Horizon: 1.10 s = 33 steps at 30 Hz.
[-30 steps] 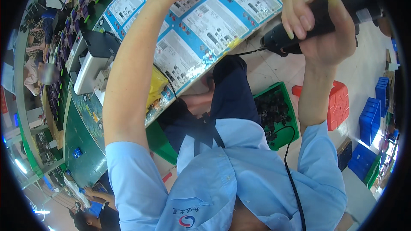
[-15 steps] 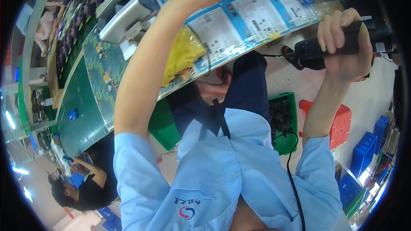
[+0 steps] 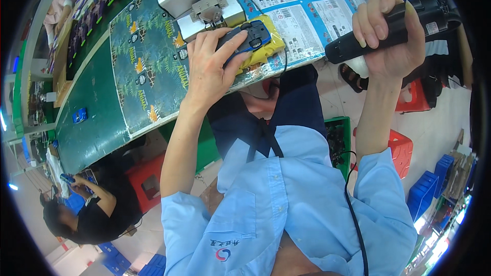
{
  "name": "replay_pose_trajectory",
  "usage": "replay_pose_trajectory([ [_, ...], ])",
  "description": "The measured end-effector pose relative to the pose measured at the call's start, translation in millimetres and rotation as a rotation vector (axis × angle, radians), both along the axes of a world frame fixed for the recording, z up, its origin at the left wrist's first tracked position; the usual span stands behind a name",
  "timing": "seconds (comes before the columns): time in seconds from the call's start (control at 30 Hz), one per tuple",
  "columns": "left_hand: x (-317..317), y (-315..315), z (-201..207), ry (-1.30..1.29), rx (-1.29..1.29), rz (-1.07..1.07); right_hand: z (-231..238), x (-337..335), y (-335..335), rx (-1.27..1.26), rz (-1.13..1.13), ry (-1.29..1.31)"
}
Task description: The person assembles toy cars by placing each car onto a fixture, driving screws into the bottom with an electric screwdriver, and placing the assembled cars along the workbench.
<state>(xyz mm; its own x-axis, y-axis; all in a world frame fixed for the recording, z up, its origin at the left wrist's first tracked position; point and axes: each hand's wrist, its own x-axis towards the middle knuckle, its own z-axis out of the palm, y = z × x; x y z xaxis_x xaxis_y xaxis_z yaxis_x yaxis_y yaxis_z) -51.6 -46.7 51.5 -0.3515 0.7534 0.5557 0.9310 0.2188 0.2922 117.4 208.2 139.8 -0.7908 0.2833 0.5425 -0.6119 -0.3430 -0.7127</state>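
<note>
Resting on the yellow wrapped pad (image 3: 272, 50) at the desk (image 3: 97, 135): one blue toy car (image 3: 258, 37), gripped in left hand (image 3: 209, 65); right hand (image 3: 393, 55) closed round black handheld tool (image 3: 397, 28), apart from the car, tool work seemingly still outstanding.

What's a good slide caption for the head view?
The left hand holds a blue toy car; the right hand grips a black handheld tool.
</note>
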Motion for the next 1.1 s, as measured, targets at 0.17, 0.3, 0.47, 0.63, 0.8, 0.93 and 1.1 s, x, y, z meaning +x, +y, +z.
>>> replay_pose_trajectory([
  [0.17, 11.2, -7.4, 6.1, 0.215, -0.13, 0.07, -5.8, -2.2, 4.2, 0.061, -0.022, -0.006],
  [0.3, 45.2, 1.0, 0.3, 0.162, -0.122, 0.163, 0.5, -18.3, -3.0, 0.047, 0.007, 0.005],
  [0.47, 51.4, 17.3, -36.2, 0.338, -0.229, 0.339, 24.5, -66.6, -20.9, 0.2, -0.007, 0.142],
  [0.63, 45.8, 16.7, -43.5, 0.429, -0.124, 0.338, 29.3, -136.8, -77.2, 0.05, -0.11, 0.125],
  [0.8, 45.0, 16.4, -41.4, 0.394, -0.082, 0.297, 26.4, -162.4, -119.1, 0.185, -0.227, -0.012],
  [0.93, 45.3, 14.8, -43.1, 0.398, -0.111, 0.284, 23.0, -165.8, -129.5, 0.276, -0.29, -0.098],
  [1.1, 43.0, 5.1, -46.0, 0.376, -0.097, 0.339, 33.1, -168.0, -140.9, 0.293, -0.15, -0.136],
])
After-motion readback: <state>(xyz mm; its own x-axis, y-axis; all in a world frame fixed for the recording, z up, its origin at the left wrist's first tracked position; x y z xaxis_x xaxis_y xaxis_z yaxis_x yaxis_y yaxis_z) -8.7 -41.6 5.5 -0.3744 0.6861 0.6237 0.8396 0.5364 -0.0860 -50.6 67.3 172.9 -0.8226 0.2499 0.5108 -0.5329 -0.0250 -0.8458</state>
